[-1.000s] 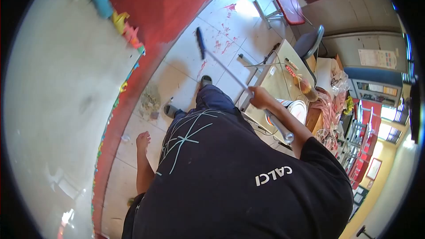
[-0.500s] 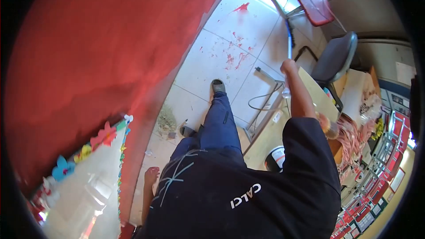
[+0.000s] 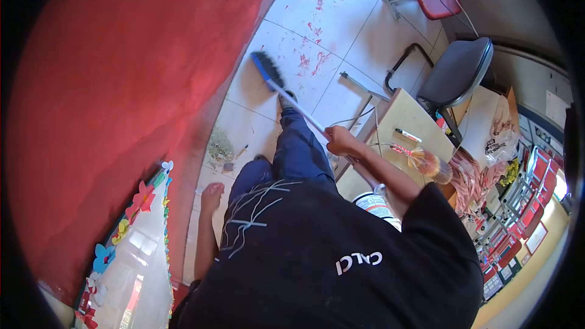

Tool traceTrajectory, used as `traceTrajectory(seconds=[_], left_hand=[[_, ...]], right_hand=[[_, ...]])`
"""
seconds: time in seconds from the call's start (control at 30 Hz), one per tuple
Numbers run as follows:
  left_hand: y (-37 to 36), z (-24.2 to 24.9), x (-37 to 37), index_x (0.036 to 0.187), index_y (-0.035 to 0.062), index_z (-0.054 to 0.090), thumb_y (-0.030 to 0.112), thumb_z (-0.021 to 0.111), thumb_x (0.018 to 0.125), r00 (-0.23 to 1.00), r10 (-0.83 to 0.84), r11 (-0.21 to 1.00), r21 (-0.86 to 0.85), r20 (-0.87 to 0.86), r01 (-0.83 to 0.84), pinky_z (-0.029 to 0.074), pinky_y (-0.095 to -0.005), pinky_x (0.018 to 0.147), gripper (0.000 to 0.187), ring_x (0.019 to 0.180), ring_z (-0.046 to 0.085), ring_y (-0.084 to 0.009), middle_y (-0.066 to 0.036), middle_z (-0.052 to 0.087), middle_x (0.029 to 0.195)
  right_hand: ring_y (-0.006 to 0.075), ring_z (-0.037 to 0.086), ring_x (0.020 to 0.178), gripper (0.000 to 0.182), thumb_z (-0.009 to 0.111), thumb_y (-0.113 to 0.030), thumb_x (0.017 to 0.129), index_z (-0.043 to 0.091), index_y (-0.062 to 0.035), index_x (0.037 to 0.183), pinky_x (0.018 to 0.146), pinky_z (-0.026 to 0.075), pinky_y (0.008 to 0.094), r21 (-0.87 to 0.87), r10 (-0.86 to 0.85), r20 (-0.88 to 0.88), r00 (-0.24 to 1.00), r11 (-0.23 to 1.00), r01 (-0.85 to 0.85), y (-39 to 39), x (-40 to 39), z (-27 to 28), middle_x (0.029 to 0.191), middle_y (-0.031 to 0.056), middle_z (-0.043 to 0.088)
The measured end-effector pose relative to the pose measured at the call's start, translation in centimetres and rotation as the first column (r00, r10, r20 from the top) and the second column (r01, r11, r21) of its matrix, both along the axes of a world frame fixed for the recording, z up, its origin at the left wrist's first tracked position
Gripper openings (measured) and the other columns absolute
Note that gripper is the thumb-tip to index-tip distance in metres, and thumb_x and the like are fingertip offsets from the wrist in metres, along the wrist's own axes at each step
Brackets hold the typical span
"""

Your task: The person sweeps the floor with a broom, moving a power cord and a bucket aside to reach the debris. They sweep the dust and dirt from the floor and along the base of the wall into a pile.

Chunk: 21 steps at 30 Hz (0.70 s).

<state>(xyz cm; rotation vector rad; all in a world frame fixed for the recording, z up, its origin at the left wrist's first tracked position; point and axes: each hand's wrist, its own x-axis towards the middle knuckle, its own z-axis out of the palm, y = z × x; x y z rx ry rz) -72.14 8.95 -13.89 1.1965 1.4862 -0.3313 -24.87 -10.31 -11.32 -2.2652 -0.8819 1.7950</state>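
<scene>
My right hand (image 3: 344, 141) is wrapped round the pale handle (image 3: 304, 113) of a floor broom. The handle slants up and left to the broom's blue head (image 3: 265, 72) with dark bristles, which rests on the tiles beside the red wall and just ahead of my foot (image 3: 287, 99). The handle's other end passes under my forearm toward a white bucket (image 3: 375, 205) with a printed label. My left hand (image 3: 212, 194) hangs low at my left side, holding nothing, its fingers loosely bent.
Red flakes (image 3: 314, 60) are scattered over the tiles. A debris pile (image 3: 219, 147) lies by the red wall (image 3: 152, 55). On my right are a desk (image 3: 411, 119) bearing a marker (image 3: 408, 135) and a brush (image 3: 429, 164), a grey chair (image 3: 458, 73) and metal legs (image 3: 365, 85). A decorated board (image 3: 143, 237) leans left.
My right hand has come down and left with the broom. Its head has swung from the far right, near the chairs, across to the wall. My left hand has moved slightly forward.
</scene>
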Motion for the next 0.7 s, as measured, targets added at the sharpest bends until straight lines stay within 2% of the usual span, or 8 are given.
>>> traceTrajectory(seconds=[0.1,0.17,0.33,0.37,0.43,0.47,0.53,0.7], left_hand=[[1.8,0.4,2.5,0.096,0.0041,0.059,0.021,0.062,0.081,0.995,-0.014,0.995,0.103,0.099,0.004,0.043,-0.0231,0.058,0.023,0.07,0.058,-0.0093,-0.003,0.061,0.078],[2.8,2.3,4.2,0.096,0.0046,0.059,0.021,0.062,0.081,0.988,0.15,0.979,0.129,0.046,-0.154,0.043,-0.0232,0.058,0.023,0.072,0.058,-0.0102,-0.004,0.061,0.08],[1.3,2.0,1.8,0.092,0.0031,0.06,0.022,0.062,0.08,0.992,0.129,0.983,0.132,-0.011,-0.126,0.045,-0.024,0.062,0.023,0.072,0.059,-0.012,-0.006,0.063,0.081],[0.7,2.2,1.4,0.092,0.0029,0.06,0.022,0.063,0.08,0.993,0.11,0.988,0.112,-0.034,-0.106,0.046,-0.0243,0.064,0.023,0.073,0.059,-0.0125,-0.006,0.063,0.081],[-0.7,2.9,0.9,0.092,0.0025,0.06,0.022,0.063,0.08,0.994,0.067,0.996,0.065,-0.086,-0.062,0.047,-0.025,0.067,0.023,0.075,0.06,-0.0135,-0.007,0.064,0.082],[-1.3,3.7,0.7,0.092,0.0016,0.06,0.021,0.063,0.08,0.991,0.053,0.997,0.063,-0.123,-0.046,0.047,-0.0261,0.072,0.024,0.078,0.061,-0.0148,-0.009,0.065,0.084],[-2.2,5.3,-0.3,0.093,0.0013,0.06,0.021,0.062,0.08,0.991,0.055,0.997,0.063,-0.124,-0.047,0.047,-0.0262,0.073,0.023,0.08,0.061,-0.0154,-0.01,0.065,0.085],[-3.9,7.2,-4.8,0.093,0.0015,0.06,0.019,0.061,0.081,0.979,0.177,0.974,0.162,-0.098,-0.16,0.046,-0.0244,0.07,0.021,0.075,0.059,-0.0129,-0.007,0.063,0.081]], right_hand=[[0.0382,0.06,0.081,0.031,0.051,-0.008,0.063,0.061,-0.0012,0.092,0.071,0.047,0.0414,0.052,-0.021,0.032,0.999,0.998,0.019,0.2,0.4,3.2,0.086,0.0232,0.062],[0.0389,0.06,0.081,0.03,0.051,-0.008,0.064,0.06,-0.0008,0.092,0.071,0.047,0.0421,0.055,-0.114,0.112,0.987,0.993,0.108,-0.1,2.1,6.0,0.085,0.0243,0.061],[0.0402,0.059,0.079,0.019,0.052,-0.003,0.066,0.056,-0.0029,0.085,0.066,0.047,0.0453,0.097,-0.018,0.543,0.839,0.994,-0.041,3.1,12.6,3.1,0.08,0.0234,0.059],[0.0395,0.059,0.078,0.022,0.055,-0.004,0.065,0.056,-0.0028,0.086,0.065,0.047,0.0456,0.094,0.078,0.6,0.796,0.982,-0.167,4.3,16.1,-0.3,0.08,0.0229,0.06],[0.0373,0.061,0.078,0.022,0.059,-0.005,0.066,0.058,-0.0004,0.087,0.065,0.05,0.0443,0.078,0.021,0.658,0.753,0.992,-0.096,9.1,21.1,-5.0,0.082,0.0213,0.061],[0.0362,0.061,0.079,0.017,0.06,-0.006,0.067,0.059,-0.0006,0.084,0.064,0.051,0.0431,0.011,0.151,0.686,0.711,0.976,-0.218,12.2,22.8,-5.7,0.081,0.0205,0.062],[0.0337,0.063,0.079,0.015,0.061,-0.008,0.069,0.064,-0.0017,0.083,0.066,0.052,0.0408,-0.054,0.132,0.787,0.602,0.988,-0.147,15.9,27.2,-15.1,0.084,0.019,0.063],[0.0319,0.062,0.091,0.023,0.05,-0.014,0.079,0.064,-0.001,0.091,0.074,0.051,0.0401,-0.263,0.49,0.635,0.597,0.864,-0.43,20.4,20.5,-19.3,0.095,0.0194,0.063]])
